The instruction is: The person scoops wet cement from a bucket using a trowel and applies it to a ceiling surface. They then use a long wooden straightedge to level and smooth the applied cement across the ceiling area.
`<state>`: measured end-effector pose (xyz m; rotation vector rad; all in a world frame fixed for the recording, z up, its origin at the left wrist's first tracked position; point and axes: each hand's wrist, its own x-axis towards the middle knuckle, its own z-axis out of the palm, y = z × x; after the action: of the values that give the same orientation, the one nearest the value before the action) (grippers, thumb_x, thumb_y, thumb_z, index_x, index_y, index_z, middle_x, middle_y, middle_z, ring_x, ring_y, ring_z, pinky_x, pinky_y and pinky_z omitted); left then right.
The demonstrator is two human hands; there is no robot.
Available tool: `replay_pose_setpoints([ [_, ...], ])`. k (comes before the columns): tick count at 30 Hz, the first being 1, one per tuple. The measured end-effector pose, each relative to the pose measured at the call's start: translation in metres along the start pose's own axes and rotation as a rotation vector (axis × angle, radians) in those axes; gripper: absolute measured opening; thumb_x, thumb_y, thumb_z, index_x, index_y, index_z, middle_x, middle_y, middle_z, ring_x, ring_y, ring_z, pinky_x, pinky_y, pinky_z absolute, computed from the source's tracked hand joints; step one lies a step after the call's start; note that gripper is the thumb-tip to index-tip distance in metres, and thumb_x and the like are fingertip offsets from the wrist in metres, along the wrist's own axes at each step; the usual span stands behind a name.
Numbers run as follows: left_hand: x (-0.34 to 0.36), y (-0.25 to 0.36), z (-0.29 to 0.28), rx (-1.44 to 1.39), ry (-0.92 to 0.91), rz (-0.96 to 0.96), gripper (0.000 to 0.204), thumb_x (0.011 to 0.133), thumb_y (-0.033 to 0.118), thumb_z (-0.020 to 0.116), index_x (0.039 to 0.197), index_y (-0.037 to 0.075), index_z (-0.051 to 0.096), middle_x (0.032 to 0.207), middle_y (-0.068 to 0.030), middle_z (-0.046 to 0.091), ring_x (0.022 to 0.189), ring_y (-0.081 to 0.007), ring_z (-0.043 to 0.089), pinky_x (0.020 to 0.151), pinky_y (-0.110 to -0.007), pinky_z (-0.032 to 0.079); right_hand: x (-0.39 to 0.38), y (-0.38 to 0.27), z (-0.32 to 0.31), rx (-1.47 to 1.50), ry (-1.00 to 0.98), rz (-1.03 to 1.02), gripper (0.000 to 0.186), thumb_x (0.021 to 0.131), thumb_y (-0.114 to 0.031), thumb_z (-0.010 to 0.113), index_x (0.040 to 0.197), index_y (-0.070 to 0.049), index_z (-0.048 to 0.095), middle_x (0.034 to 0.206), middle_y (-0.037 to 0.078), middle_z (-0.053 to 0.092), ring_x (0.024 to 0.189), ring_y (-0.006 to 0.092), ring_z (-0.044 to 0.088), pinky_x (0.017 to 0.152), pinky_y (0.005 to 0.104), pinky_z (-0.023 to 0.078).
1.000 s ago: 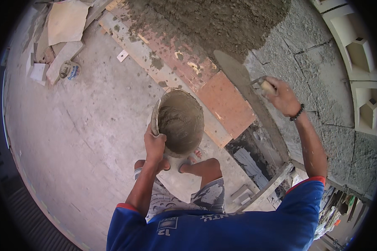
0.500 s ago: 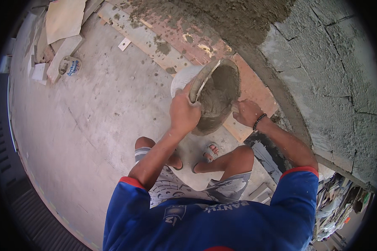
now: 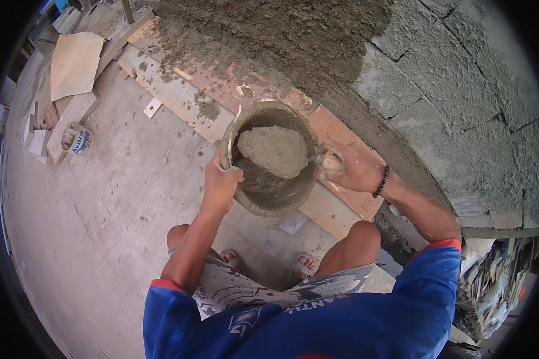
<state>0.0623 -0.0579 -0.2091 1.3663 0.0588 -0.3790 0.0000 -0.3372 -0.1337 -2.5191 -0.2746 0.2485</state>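
Note:
My left hand (image 3: 220, 180) is closed on the left rim of a mortar-caked bucket (image 3: 269, 206), thumb over the edge. In my right hand (image 3: 354, 167) is the light wooden handle of a trowel (image 3: 330, 161), held at the bucket's right rim. A heaped lump of wet grey mortar (image 3: 273, 151) rides on the trowel's blade inside the bucket mouth and covers the blade from sight. More mortar coats the bucket's inner wall and lies low in it.
Mortar-spattered boards (image 3: 341, 134) run along the foot of a block wall (image 3: 446, 113), partly coated with wet mortar (image 3: 305, 42). A small tub (image 3: 78, 139) stands at left beside a light sheet (image 3: 75, 66) and blocks (image 3: 72, 122). Piled scrap (image 3: 497, 287) lies at lower right.
The bucket has gone from tilted to more upright and shifted left with my left hand. My right hand has raised a mortar-loaded trowel, and its handle now shows.

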Motion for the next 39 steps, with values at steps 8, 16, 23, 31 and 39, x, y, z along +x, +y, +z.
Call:
replay_pose_setpoints([
  [8, -0.005, -0.018, -0.012, -0.001, 0.109, 0.042, 0.066, 0.063, -0.012, 0.045, 0.128, -0.002, 0.051, 0.101, -0.0040, 0.061, 0.082, -0.0115, 0.054, 0.067, -0.023, 0.044, 0.002, -0.012, -0.097, 0.134, -0.095, -0.053, 0.034, 0.078, -0.024, 0.073, 0.099, -0.001, 0.061, 0.073, 0.010, 0.059, 0.070, 0.0202, 0.059, 0.066, 0.0359, 0.047],
  [16, -0.011, -0.024, -0.012, 0.002, 0.154, -0.020, 0.059, 0.065, -0.011, 0.047, 0.124, -0.004, 0.052, 0.093, -0.0025, 0.058, 0.074, -0.0097, 0.049, 0.062, -0.023, 0.041, 0.020, 0.065, -0.236, -0.370, 0.628, 0.322, 0.041, 0.089, -0.030, 0.055, 0.113, 0.002, 0.063, 0.065, 0.004, 0.053, 0.057, 0.0107, 0.051, 0.049, 0.0297, 0.041],
  [23, -0.003, -0.024, -0.001, 0.078, 0.034, -0.033, 0.060, 0.066, -0.010, 0.047, 0.125, -0.001, 0.053, 0.092, -0.0005, 0.058, 0.074, -0.0112, 0.050, 0.067, -0.024, 0.042, -0.005, 0.039, -0.142, 0.015, 0.189, 0.232, 0.040, 0.088, -0.030, 0.065, 0.113, 0.000, 0.060, 0.078, 0.002, 0.050, 0.065, 0.0084, 0.049, 0.052, 0.0250, 0.041],
  [31, 0.004, -0.034, 0.023, 0.453, 0.029, 0.147, 0.059, 0.069, -0.004, 0.052, 0.127, 0.007, 0.055, 0.095, -0.0182, 0.065, 0.091, -0.0284, 0.063, 0.085, -0.035, 0.046, 0.027, 0.015, 0.030, -0.866, -0.038, -0.080, 0.018, 0.081, -0.010, 0.057, 0.094, 0.002, 0.062, 0.081, 0.018, 0.063, 0.081, 0.0339, 0.065, 0.069, 0.0467, 0.051],
  [39, -0.001, -0.028, 0.027, 0.657, -0.010, 0.259, 0.060, 0.068, -0.004, 0.054, 0.127, 0.009, 0.055, 0.104, -0.0234, 0.064, 0.099, -0.0403, 0.060, 0.085, -0.040, 0.048, 0.019, 0.058, 0.093, -0.332, -0.382, 0.139, 0.034, 0.079, -0.017, 0.059, 0.110, -0.001, 0.062, 0.085, 0.025, 0.066, 0.085, 0.0391, 0.065, 0.074, 0.0473, 0.053],
])
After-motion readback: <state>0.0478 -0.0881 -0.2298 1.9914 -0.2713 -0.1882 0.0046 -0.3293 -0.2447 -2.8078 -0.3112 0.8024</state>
